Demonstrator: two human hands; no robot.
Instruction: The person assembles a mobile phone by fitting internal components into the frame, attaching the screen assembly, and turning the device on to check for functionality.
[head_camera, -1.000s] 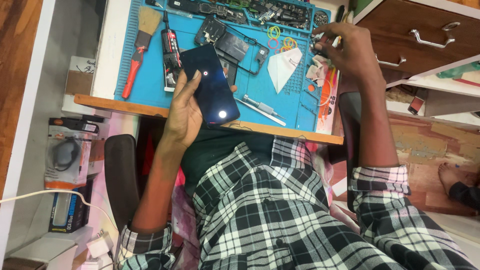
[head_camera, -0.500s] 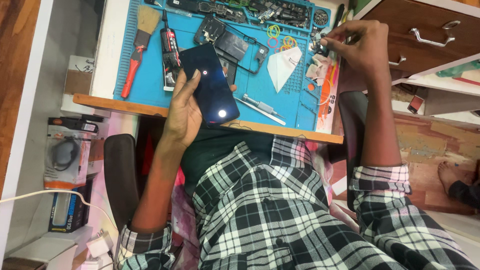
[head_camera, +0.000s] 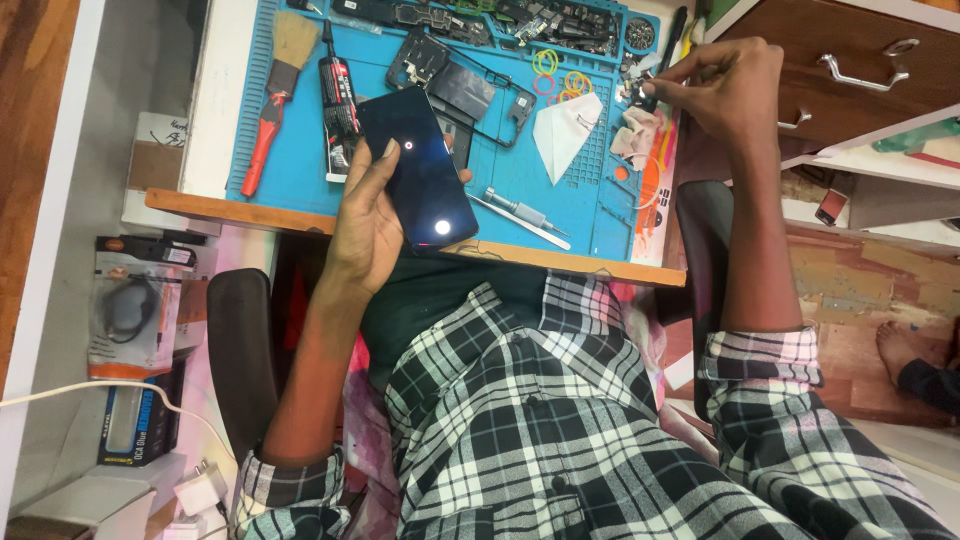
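Near the left edge of the blue work mat (head_camera: 300, 150) lies a brush with a red handle (head_camera: 270, 110), and just beside it a black glue tube (head_camera: 338, 95). The left hand (head_camera: 365, 215) grasps a dark smartphone (head_camera: 418, 170) from its left side, holding it over the mat's front edge, screen up with light spots reflected on it. Behind the phone lies a black phone frame (head_camera: 470, 90). A metal screwdriver (head_camera: 520, 212) lies near the front edge, beside a folded white paper (head_camera: 565, 130) and coloured rubber bands (head_camera: 560, 75). At the mat's right rear corner, the right hand (head_camera: 725, 90) pinches a small dark tool (head_camera: 655, 85) between its fingertips, over crumpled white tissue (head_camera: 635, 135).
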